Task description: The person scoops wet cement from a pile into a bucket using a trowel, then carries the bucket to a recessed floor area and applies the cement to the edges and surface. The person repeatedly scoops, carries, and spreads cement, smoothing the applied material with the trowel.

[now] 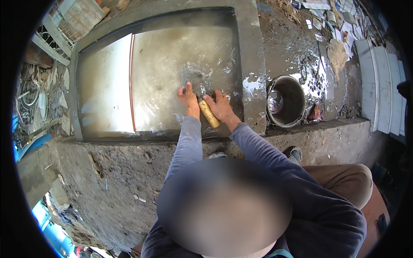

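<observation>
Both my hands are at the near side of a water-filled basin (251, 69), low over cloudy water. My left hand (189, 103) is open, fingers stretched forward and apart, their tips at the water. My right hand (221, 107) has its thumb against the far end of a tan, wooden-looking handle (208, 114), which slants toward me between the hands. The right fingers reach forward beside it and seem to grip the tool there. What the handle joins is hidden under the water. Ripples and a splash spread just beyond the hands.
A thin reddish-brown strip (132, 81) crosses the basin, beside a bright white area. Right of the basin stands a muddy bucket (285, 101) on wet ground. Pale boards (383, 81) lean farther right. Papers and debris (344, 32) lie at the far right, cables (32, 96) at the left.
</observation>
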